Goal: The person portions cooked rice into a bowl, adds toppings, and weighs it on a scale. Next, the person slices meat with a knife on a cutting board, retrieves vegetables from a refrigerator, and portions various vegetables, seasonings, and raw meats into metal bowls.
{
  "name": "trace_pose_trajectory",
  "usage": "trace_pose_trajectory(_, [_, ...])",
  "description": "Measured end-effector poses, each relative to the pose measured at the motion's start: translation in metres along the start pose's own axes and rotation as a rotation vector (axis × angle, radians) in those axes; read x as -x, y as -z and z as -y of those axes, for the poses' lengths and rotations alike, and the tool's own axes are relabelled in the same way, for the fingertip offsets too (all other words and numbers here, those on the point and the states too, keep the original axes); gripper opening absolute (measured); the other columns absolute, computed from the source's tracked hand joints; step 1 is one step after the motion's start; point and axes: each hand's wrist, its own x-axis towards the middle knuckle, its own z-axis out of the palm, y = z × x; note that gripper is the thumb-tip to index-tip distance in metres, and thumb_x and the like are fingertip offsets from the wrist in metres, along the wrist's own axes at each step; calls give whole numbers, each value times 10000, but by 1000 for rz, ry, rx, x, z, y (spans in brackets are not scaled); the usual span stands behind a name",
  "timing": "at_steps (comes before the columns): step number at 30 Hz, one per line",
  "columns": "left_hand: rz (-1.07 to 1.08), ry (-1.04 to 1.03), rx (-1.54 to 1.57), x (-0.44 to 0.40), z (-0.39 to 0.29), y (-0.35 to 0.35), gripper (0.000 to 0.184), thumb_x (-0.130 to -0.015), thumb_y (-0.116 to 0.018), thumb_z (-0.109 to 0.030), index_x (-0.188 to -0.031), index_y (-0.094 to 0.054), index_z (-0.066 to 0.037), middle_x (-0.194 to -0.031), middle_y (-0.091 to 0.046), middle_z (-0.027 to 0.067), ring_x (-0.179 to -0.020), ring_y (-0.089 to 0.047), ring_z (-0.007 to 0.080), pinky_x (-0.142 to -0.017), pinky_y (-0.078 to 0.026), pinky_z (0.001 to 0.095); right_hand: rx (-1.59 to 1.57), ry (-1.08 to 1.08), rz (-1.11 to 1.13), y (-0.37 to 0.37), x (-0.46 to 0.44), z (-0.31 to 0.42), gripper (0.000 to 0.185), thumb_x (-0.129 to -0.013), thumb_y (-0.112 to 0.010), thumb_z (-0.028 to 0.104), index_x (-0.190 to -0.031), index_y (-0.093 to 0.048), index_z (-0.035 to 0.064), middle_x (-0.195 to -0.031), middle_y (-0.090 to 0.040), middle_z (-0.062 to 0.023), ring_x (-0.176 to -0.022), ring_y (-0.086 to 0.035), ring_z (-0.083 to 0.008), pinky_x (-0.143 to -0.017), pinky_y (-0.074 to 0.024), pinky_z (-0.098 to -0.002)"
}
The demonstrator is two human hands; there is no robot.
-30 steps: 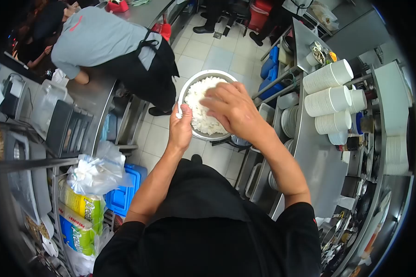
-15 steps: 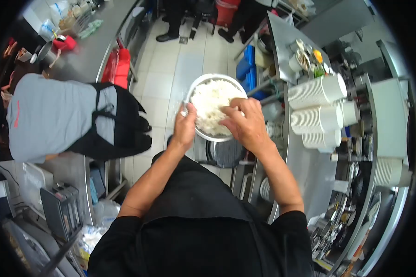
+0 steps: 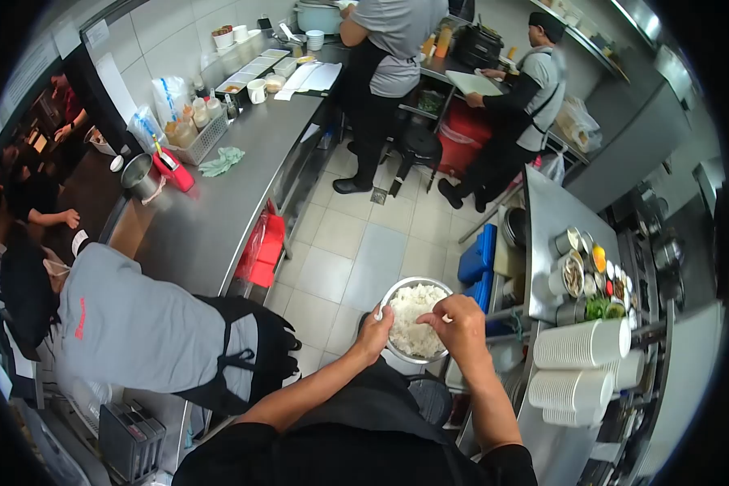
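Observation:
A round metal bowl [image 3: 409, 282] is in front of my body, over the floor. White rice [image 3: 417, 312] fills much of it. My left hand [image 3: 376, 330] is closed on the bowl's left rim, with the thumb on the near side. Over the right part of the rice is my right hand [image 3: 459, 326], its fingers curled in and the thumb pointing left. Whatever those fingers may pinch is hidden. A dark round stool seat [image 3: 429, 398] shows below the bowl.
Stacked white bowls [image 3: 579, 344] stand on the steel counter at right, near food tins [image 3: 569, 275]. Blue bins [image 3: 478, 255] are below. A bending co-worker [image 3: 154, 324] is close on the left; two other people [image 3: 393, 65] stand at the back by a red bin [image 3: 464, 134].
The view has tipped up, showing more of the room's far end. My right hand's fingers, spread at the rice before, are now curled in. My left hand still grips the rim.

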Motion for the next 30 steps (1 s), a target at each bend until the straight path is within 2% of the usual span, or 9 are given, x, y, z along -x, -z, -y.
trace_pose_trajectory(5, [-100, -33, -21, -78, -3, 19, 431, -970, -395, -327, -1256, -422, -6, -1061, -565, 67, -938, -517, 127, -839, -423, 272, -298, 82, -7, -37, -74, -58, 172, -648, -640, -61, -794, -620, 29, -754, -626, -96, -721, -604, -302, -629, -476, -376])
trace_pose_trajectory(6, [-107, -72, -36, -95, -8, 20, 442, -968, -397, -332, -1265, -413, -5, -1067, -572, 79, -937, -533, 136, -839, -431, 267, -298, 93, 27, -44, -84, -77, 225, -650, -636, -42, -864, -628, 29, -793, -633, -112, -733, -614, -315, -640, -493, -385])
trace_pose_trajectory(10, [-151, -85, -73, -158, -39, 15, 441, -967, -401, -315, -1280, -399, -6, -1138, -556, 98, -1042, -515, 149, -906, -411, 281, -95, -88, 213, -62, -142, -129, 236, -665, -705, 102, -879, -629, 37, -799, -625, -137, -712, -617, -327, -616, -499, -394])
trace_pose_trajectory(14, [-197, -142, -98, -209, -64, 5, 446, -968, -396, -317, -1273, -400, 9, -1156, -542, 96, -1055, -498, 153, -928, -387, 286, -396, 35, 59, -66, -201, -181, 163, -687, -693, 26, -838, -631, 24, -773, -630, -99, -589, -595, -212, -537, -478, -299])
trace_pose_trajectory(18, [-214, -172, -17, -255, -77, -2, 450, -965, -403, -330, -1262, -409, 8, -1130, -550, 90, -1020, -507, 144, -916, -385, 279, -550, -7, 87, -53, -259, -199, 134, -676, -621, -80, -779, -600, 4, -762, -619, -107, -643, -605, -244, -579, -487, -306])
trace_pose_trajectory(21, [-214, -176, -22, -291, -86, -1, 437, -965, -391, -340, -1250, -414, -10, -1144, -555, 92, -1036, -527, 158, -913, -409, 299, -538, 272, 117, -82, -281, -221, 187, -642, -573, -118, -778, -600, 6, -757, -615, -118, -675, -611, -281, -626, -498, -330])
trace_pose_trajectory(22, [-223, -165, -19, -301, -89, 1, 435, -966, -389, -338, -1250, -413, -10, -1145, -553, 92, -1038, -526, 158, -916, -407, 299, -530, 321, 230, -88, -290, -226, 234, -608, -543, -139, -780, -601, 9, -798, -617, -125, -757, -610, -310, -690, -499, -349])
trace_pose_trajectory(26, [-202, -125, -22, -349, -106, 20, 426, -968, -385, -328, -1251, -411, -11, -1148, -551, 92, -1040, -525, 160, -918, -407, 300, -450, 123, 194, -112, -316, -248, 172, -639, -602, -77, -786, -592, 11, -846, -593, -125, -818, -589, -326, -687, -495, -376])
trace_pose_trajectory(30, [-139, -95, -20, -396, -127, 44, 432, -966, -392, -328, -1253, -414, -6, -1141, -556, 91, -1022, -536, 159, -905, -422, 299, -337, -58, 72, -122, -369, -244, 149, -668, -627, -70, -788, -587, 10, -852, -569, -121, -735, -602, -308, -633, -498, -370])
